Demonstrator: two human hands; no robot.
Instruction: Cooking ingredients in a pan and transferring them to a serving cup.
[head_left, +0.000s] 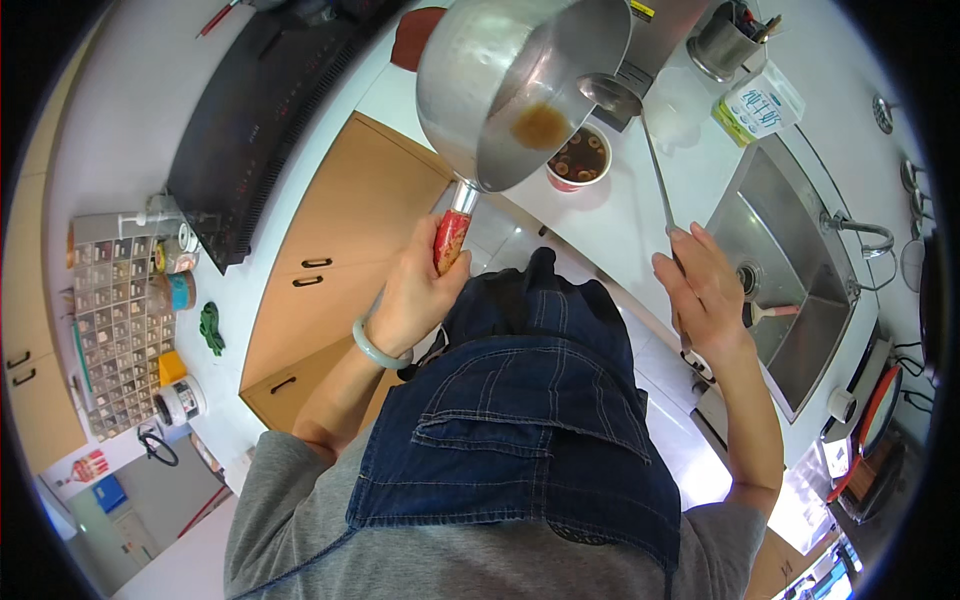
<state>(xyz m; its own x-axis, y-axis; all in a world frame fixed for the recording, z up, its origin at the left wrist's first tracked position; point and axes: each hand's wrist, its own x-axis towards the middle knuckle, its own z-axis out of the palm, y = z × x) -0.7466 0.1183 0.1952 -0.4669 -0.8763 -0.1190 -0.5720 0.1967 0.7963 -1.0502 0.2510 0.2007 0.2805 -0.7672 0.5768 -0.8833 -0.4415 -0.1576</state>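
My left hand (416, 289) is closed around the red, worn handle of a metal saucepan (465, 82). The pan is tilted, its mouth facing right, with a little brown liquid (541, 126) lying inside. In my right hand (705, 292) is the long handle of a metal ladle (611, 94), its bowl close to the pan's right rim. Below the ladle, a paper cup (574, 184) stands on the counter, holding dark liquid with round slices and small red bits floating in it. The pan's rim hides part of the cup's left side.
A stainless sink (780, 225) with a tap (862, 236) lies on the right, a brush inside. Near it stand a milk carton (757, 105) and a metal utensil holder (720, 45). A black induction cooktop (262, 127) is at upper left, beside wooden cabinets (360, 202).
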